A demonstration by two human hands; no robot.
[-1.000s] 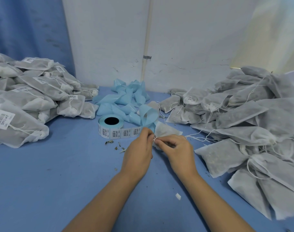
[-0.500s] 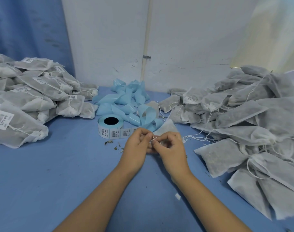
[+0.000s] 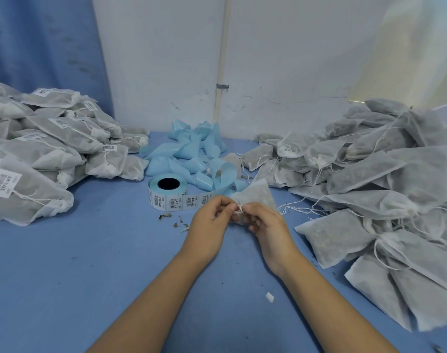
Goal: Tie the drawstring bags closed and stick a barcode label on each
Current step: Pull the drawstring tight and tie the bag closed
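Observation:
A small grey drawstring bag is held above the blue table, just in front of the label roll. My left hand and my right hand meet at its gathered neck, each pinching the white drawstring between thumb and fingers. The lower part of the bag is hidden behind my right hand. The roll of barcode labels stands to the left of the bag, with a strip of labels running toward my hands.
Labelled, tied bags are heaped at the left. A big pile of unlabelled bags with loose strings fills the right side. Crumpled blue backing tape lies behind the roll. Herb crumbs and a white scrap dot the table.
Both hands have drawn slightly toward me and closer together at the bag's neck, working the string. The bag has tipped up so its corner points away from me.

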